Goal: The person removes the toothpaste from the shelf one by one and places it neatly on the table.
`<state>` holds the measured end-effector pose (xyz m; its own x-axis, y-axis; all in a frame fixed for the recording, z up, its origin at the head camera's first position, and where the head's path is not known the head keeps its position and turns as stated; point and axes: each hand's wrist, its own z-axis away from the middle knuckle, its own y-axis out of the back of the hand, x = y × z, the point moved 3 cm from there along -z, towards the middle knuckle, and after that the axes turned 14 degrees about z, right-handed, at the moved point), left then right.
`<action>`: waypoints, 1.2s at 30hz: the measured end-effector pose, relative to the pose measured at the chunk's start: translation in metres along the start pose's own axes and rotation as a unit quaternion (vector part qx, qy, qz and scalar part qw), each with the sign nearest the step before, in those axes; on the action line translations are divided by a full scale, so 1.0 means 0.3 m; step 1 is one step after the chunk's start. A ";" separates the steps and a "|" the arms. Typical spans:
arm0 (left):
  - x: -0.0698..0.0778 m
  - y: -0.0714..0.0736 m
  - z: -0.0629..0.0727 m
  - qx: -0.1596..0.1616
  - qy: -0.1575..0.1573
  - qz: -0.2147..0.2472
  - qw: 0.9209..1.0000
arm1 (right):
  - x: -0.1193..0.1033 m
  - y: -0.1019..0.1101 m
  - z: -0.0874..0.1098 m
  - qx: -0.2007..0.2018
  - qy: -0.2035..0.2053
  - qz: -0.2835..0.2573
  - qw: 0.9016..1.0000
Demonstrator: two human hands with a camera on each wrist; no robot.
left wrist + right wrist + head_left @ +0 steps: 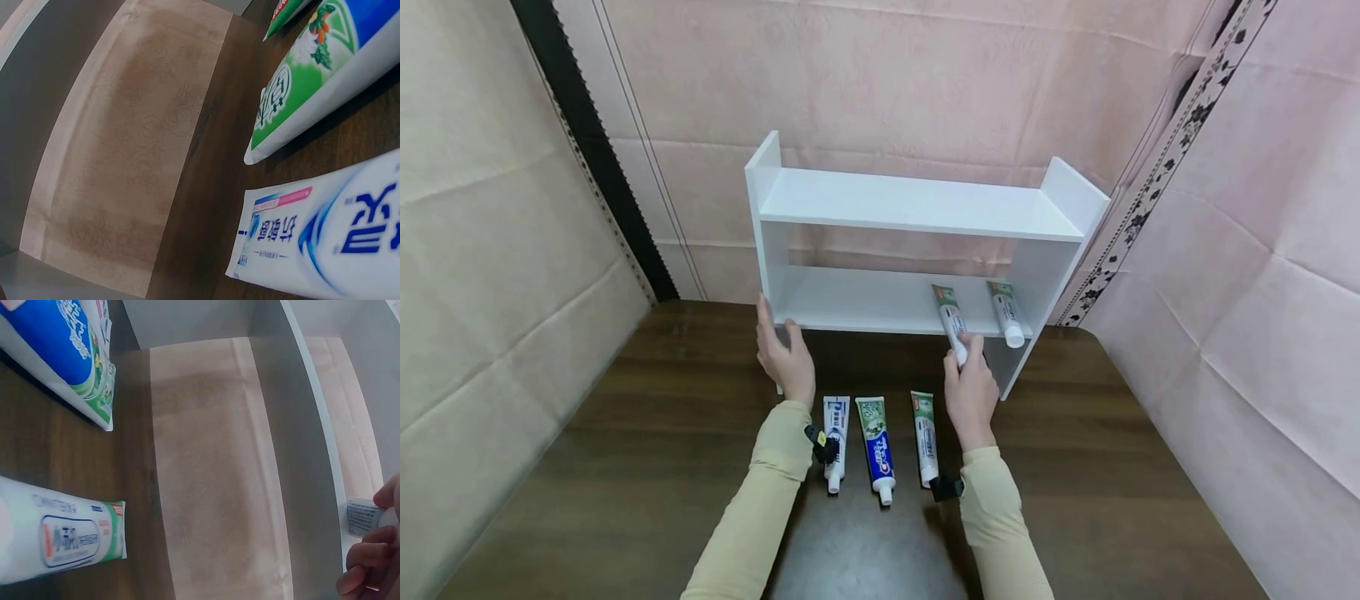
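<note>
A white two-tier shelf unit [895,300] stands on the brown table. My left hand [788,362] rests against its left side panel, thumb apart from the straight fingers. My right hand [972,396] pinches a white-and-green toothpaste tube [950,315] near its cap end; the tube's flat end reaches over the lower shelf. Right of it, another toothpaste tube [1006,315] lies on that shelf, cap toward me. On the table between my forearms lie a white-and-blue tube [836,437], a green-and-blue tube [876,446] and a white-and-green tube [927,437].
The upper shelf [910,200] sits between raised side panels. Pale cloth [910,83] hangs behind the unit, with more cloth at left and right. Black wrist straps [946,488] sit on both sleeves. The brown table [647,467] spreads out around everything.
</note>
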<state>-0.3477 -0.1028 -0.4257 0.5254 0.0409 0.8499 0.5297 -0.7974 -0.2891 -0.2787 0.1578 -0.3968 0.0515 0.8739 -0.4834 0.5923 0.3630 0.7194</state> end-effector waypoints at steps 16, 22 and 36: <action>0.005 0.002 0.001 -0.003 0.000 0.001 1.000 | 0.093 0.106 0.205 0.001 -0.045 -0.095 0.994; 0.003 -0.002 -0.001 0.004 -0.003 0.001 1.000 | 0.106 0.179 0.276 0.057 -0.045 -0.112 0.991; -0.004 0.005 0.002 -0.001 -0.004 0.003 1.000 | 0.249 0.109 0.330 -0.104 -0.071 0.057 0.990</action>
<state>-0.3471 -0.1037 -0.4272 0.5348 0.0406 0.8440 0.5241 -0.7994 -0.2936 -0.1760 0.2031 -0.4589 0.2299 0.8643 -0.4474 0.3988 0.3357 0.8534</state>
